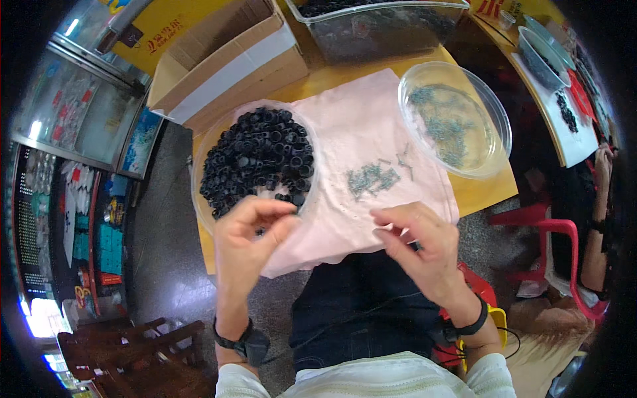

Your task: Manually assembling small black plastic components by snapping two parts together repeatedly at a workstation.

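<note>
My left hand (251, 235) is over the near edge of a round clear tub (198, 179), its thumb and forefinger curled into a pinch. A small black plastic part (298, 199) shows at its fingertips. Many black ring-shaped parts (259, 152) fill the tub. Above the near right of a pink cloth (338, 126), my right hand (421, 245) is closed in a pinch; what its fingers hold, if anything, is too small to make out. Just beyond it lies a loose pile of small silvery screws or pins (371, 179).
A round clear container (494, 123) at the right holds more thin metal pieces. Behind stand an open cardboard box (232, 73) and a clear bin (371, 33) of black parts. A red plastic chair (564, 229) and another person's arm (599, 219) are at the right.
</note>
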A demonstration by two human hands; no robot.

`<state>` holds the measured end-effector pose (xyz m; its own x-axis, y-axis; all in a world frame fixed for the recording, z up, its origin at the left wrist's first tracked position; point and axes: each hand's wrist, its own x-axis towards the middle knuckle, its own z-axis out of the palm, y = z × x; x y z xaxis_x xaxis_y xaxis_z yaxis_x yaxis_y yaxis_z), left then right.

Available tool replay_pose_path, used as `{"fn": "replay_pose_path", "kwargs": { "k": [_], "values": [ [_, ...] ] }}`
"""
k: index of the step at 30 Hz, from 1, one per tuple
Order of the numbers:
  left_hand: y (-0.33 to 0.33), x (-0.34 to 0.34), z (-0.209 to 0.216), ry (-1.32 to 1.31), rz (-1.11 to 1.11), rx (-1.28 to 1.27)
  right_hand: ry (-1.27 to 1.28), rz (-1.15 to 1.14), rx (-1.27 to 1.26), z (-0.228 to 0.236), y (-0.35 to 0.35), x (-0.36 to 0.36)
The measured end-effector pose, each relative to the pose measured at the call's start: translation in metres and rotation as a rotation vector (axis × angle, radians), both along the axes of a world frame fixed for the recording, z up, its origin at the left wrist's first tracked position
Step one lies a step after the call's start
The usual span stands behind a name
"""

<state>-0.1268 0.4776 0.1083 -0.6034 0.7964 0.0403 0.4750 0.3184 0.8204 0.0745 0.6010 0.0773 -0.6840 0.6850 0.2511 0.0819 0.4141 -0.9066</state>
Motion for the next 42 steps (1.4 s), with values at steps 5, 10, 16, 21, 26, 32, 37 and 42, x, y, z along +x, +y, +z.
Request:
{"fn": "replay_pose_path", "kwargs": {
  "k": [5,10,16,21,26,32,37,42],
  "values": [
    [0.011,0.045,-0.02,-0.966,-0.211,0.259,0.101,0.024,-0.052,0.0,-0.004,0.001],
    [0.017,0.063,-0.042,-1.03,-0.182,0.306,0.099,0.01,-0.104,-0.006,-0.001,0.011],
    [0.019,0.071,-0.052,-1.027,-0.191,0.411,0.111,0.054,-0.195,-0.011,0.0,0.017],
    [0.018,0.073,-0.057,-1.13,-0.183,0.356,0.083,0.087,-0.318,-0.012,0.002,0.018],
    [0.023,0.078,-0.057,-1.092,-0.135,0.391,0.061,-0.02,-0.139,-0.012,-0.001,0.015],
    [0.038,0.091,-0.051,-0.98,-0.097,0.393,0.06,-0.07,0.185,-0.019,0.003,0.015],
    [0.061,0.082,-0.045,-0.434,-0.221,0.22,0.035,-0.163,0.064,-0.016,0.016,0.028],
    [0.11,0.073,-0.044,0.469,-0.269,0.221,-0.199,-0.224,0.292,-0.016,0.031,0.033]
  ]
}}
